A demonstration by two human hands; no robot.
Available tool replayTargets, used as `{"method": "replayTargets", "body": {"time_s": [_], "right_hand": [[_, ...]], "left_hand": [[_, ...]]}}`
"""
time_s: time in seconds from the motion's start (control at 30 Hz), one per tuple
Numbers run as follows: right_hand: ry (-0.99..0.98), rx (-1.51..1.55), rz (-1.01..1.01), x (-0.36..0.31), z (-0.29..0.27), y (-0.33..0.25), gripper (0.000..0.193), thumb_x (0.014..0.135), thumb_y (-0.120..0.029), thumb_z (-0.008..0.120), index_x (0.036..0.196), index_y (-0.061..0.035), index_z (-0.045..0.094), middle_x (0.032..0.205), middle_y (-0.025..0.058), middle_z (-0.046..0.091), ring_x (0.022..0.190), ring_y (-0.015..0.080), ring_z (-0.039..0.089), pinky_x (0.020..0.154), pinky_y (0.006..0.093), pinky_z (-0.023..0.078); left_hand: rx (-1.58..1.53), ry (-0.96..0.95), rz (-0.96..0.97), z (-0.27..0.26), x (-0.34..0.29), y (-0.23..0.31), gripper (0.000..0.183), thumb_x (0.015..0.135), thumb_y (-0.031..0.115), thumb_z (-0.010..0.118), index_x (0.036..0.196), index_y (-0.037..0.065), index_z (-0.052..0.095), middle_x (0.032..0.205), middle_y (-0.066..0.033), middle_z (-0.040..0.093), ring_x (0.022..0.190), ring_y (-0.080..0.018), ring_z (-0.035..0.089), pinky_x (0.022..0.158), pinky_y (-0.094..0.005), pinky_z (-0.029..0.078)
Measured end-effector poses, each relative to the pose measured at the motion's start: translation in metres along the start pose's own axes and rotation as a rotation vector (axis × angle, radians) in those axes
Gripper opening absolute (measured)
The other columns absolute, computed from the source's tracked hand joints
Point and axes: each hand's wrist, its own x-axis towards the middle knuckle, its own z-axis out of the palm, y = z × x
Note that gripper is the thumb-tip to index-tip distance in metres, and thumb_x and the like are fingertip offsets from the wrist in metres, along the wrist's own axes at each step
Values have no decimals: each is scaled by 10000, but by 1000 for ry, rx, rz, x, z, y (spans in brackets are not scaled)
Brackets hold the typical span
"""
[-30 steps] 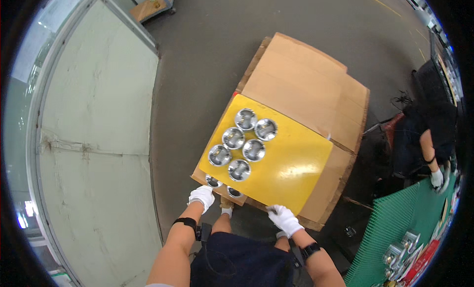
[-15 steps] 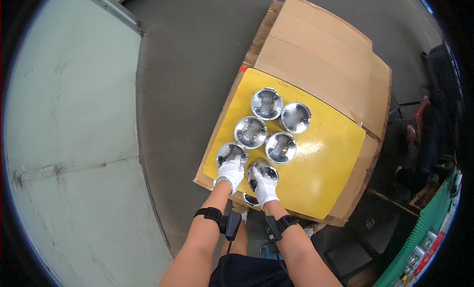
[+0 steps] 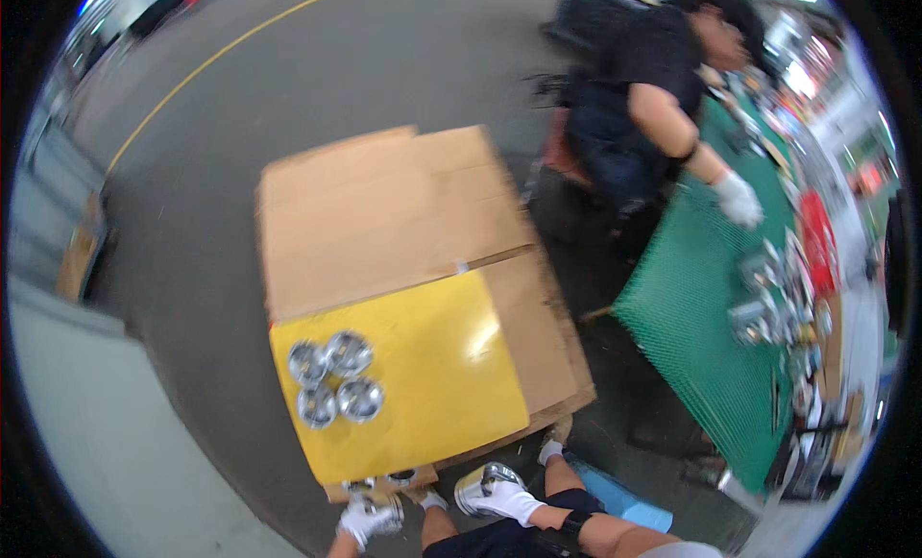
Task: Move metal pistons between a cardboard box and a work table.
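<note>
While my right hand [image 3: 507, 498] grips a metal piston [image 3: 471, 489] and my left hand [image 3: 360, 522] clasps a second piston [image 3: 390, 507], both just off the near edge of the yellow sheet [image 3: 442, 376], I judge them dense, rigid and slippery, best held around the outer wall.

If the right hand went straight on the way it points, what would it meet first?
The right hand, holding a metal piston, would probably meet the cardboard edge jutting from under the yellow board; depth is unclear.
</note>
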Motion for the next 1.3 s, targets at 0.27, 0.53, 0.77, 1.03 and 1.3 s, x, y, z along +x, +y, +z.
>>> {"method": "replayTargets", "body": {"time_s": [0.27,0.53,0.77,1.03,1.3], "right_hand": [[193,5,55,-211,-182,-19,578,770,-594,526,973,-78,690,953,161,671,923,314,633,839,387,479],[718,-182,84,-373,-290,36,466,785,-535,537,917,-121,707,794,138,673,737,308,661,717,406,525],[1179,-271,228,-421,-365,150,279,780,-380,619,711,-120,690,642,120,631,596,308,620,604,424,503],[1231,-359,309,-392,-414,241,242,741,-341,693,733,-102,655,667,112,613,660,292,598,639,435,455],[1759,-527,233,-386,-402,193,464,690,-269,755,1078,-57,612,1001,121,583,1016,329,533,944,512,402]], "left_hand": [[1052,-146,365,302,-115,111,381,779,193,721,1077,24,554,999,-109,648,884,-206,614,771,-351,526],[1861,-75,854,461,-150,252,393,702,383,740,892,52,649,907,-144,663,828,-258,636,736,-374,524],[2063,-335,1424,673,-140,311,262,637,386,731,750,157,674,889,-117,657,831,-309,613,816,-469,468],[2059,-385,1753,825,-53,289,250,744,349,629,920,172,643,882,-77,660,790,-292,623,757,-452,489],[2127,-336,1198,829,-62,276,611,749,347,660,1259,59,485,1046,-153,624,921,-282,607,729,-421,501]]}}
